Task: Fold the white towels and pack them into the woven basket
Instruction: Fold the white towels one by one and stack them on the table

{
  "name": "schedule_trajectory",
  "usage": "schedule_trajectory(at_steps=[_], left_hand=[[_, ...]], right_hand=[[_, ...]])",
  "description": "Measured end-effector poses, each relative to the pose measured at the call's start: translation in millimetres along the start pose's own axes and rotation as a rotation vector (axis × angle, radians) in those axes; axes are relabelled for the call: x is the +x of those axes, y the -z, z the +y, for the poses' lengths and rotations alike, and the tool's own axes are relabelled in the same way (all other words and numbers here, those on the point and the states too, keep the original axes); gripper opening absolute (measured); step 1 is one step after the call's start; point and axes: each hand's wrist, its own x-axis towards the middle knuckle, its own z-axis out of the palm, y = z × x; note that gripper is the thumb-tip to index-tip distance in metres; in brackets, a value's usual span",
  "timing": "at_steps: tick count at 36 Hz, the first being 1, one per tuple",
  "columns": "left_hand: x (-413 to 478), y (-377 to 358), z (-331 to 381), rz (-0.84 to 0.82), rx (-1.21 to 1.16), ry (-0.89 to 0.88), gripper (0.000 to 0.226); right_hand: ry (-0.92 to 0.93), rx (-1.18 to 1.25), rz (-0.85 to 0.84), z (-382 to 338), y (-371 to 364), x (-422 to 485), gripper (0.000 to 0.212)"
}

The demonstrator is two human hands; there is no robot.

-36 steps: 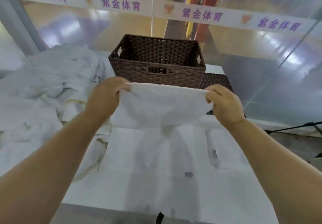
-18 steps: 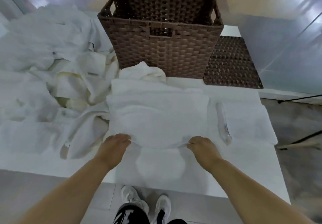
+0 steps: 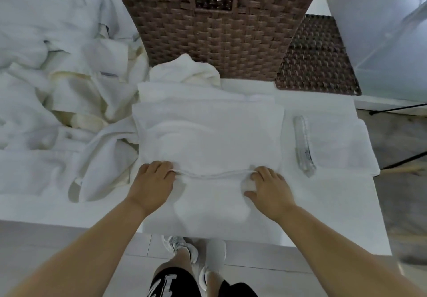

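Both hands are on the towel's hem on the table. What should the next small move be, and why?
Probably draw the towel hem taut and lay it flat before folding: the left hand and right hand each pinch it, and it sags slack between them.

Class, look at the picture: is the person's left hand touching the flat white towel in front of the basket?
Touching. The head view shows the left hand pinching the near hem of the towel, with no gap between them.
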Motion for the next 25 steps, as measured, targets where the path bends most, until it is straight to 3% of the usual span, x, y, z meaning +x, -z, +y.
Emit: schedule_trajectory(at_steps=[6, 10, 13, 18, 25], left_hand=[[0.9, 10.5, -0.3, 0.045, -0.033, 0.032, 0.034], [10.5, 23.5, -3.8, 0.080, -0.075, 0.010, 0.048], [18.7, 40.3, -8.6, -0.011, -0.139, -0.054, 0.064], [29.4, 66.4, -16.6, -0.170, -0.214, -0.015, 0.029], [61.8, 116.4, -39.2, -0.212, -0.136, 0.080, 0.021]], right_hand=[[-0.015, -0.036, 0.001, -3.0, 2.4, 1.7, 0.057], [0.000, -0.085, -0.002, -2.6, 4.9, 2.3, 0.037], [0.012, -0.046, 0.002, 3.4, 10.7, 3.0, 0.029], [-0.020, 0.073, 0.056, 15.1, 43.0, 5.6, 0.028], [0.019, 0.095, 0.205, 24.2, 131.6, 11.4, 0.023]])
